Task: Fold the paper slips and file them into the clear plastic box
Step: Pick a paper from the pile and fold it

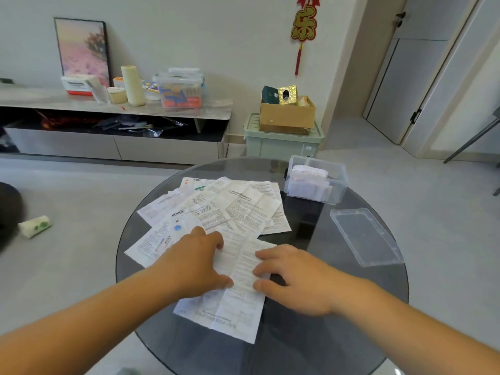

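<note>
Two hands [200, 262] work one sheet at the near middle of the round glass table [297, 347], and I log it left to right. Far left on the floor lies a tissue pack [33, 226], well apart from the table. On the left and middle of the tabletop the loose paper slips [216, 204] lie fanned out flat, overlapping each other (printed side up, text too small to read). My left hand sits on the near edge of that fan with its fingers bent, fingertips and thumb clamping the left side of the long slip [238, 293]. This slip runs from the pile toward me, lying over the others, its near end flat on the glass. The right hand [295, 277] comes in from the other side, fingers curled, tips and thumb pinching the slip's right edge. Bare dark glass shows under its palm. Further right, at the far edge of the table, stands the clear plastic box [335, 185], open, with folded papers upright inside. Its lid [362, 235] lies flat just nearer, apart from the box and from both hands.
</note>
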A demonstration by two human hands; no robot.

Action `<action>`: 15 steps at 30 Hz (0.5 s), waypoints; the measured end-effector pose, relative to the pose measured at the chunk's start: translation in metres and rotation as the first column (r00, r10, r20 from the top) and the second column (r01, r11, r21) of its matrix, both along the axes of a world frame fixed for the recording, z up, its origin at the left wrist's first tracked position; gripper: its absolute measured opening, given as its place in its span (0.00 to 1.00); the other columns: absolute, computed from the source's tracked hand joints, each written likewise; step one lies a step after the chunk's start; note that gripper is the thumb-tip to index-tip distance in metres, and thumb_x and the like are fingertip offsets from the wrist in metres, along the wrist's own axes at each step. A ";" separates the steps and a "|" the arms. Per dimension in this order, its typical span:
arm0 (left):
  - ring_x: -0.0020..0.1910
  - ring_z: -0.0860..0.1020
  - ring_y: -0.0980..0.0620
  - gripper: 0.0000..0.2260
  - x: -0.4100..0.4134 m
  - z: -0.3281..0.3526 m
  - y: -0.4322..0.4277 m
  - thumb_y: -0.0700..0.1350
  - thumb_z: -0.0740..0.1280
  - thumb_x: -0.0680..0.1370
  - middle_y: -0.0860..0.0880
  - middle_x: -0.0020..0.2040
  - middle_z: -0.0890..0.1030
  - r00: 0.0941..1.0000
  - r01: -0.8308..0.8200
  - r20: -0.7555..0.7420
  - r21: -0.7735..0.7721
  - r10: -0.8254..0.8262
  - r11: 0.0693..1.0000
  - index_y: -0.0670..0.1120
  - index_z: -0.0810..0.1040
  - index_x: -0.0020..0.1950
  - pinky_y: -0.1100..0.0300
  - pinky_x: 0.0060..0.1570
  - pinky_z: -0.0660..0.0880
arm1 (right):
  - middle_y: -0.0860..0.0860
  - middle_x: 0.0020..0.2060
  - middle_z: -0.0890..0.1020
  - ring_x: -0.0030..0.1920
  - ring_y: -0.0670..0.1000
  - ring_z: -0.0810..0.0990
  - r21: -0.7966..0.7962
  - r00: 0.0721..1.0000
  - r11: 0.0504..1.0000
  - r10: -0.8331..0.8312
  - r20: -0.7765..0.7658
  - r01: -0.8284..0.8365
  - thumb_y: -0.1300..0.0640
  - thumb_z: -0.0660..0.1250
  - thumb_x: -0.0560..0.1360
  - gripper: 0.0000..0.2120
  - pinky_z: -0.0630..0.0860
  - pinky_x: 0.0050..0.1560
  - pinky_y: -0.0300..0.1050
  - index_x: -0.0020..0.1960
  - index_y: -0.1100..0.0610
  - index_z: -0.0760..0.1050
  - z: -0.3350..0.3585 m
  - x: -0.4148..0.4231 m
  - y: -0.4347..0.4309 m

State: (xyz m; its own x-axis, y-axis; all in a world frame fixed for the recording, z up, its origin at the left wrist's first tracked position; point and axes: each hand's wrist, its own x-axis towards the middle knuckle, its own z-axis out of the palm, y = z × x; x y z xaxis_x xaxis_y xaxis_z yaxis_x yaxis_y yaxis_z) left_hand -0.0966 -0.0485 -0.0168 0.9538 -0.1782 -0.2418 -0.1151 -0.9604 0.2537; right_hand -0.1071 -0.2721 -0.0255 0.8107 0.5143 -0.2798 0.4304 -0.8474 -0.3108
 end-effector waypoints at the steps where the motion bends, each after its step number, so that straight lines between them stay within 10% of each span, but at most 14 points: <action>1: 0.54 0.74 0.54 0.30 0.000 -0.001 -0.001 0.64 0.76 0.67 0.55 0.59 0.70 1.000 -0.014 -0.001 -0.004 0.014 1.000 0.59 0.69 0.64 0.58 0.55 0.76 | 0.43 0.75 0.66 0.76 0.46 0.58 -0.007 1.000 1.000 -0.010 0.019 0.010 0.36 0.56 0.80 0.24 0.61 0.75 0.50 0.70 0.45 0.73 -0.001 -0.002 -0.001; 15: 0.41 0.82 0.55 0.09 0.010 0.002 -0.013 0.47 0.78 0.72 0.52 0.43 0.83 0.975 -0.178 -0.203 -0.454 0.093 0.873 0.50 0.80 0.47 0.59 0.46 0.81 | 0.39 0.75 0.66 0.75 0.40 0.61 0.066 0.986 0.985 -0.161 0.040 0.158 0.35 0.57 0.79 0.21 0.66 0.73 0.44 0.65 0.43 0.75 -0.002 -0.018 -0.034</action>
State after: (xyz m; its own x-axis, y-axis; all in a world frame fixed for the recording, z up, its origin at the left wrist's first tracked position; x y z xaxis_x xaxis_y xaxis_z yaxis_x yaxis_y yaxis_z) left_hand -0.0871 -0.0614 -0.0147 0.9287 -0.1822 -0.3229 0.0934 -0.7279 0.6793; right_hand -0.1253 -0.3059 -0.0274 0.8947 0.3930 -0.2124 0.3064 -0.8858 -0.3484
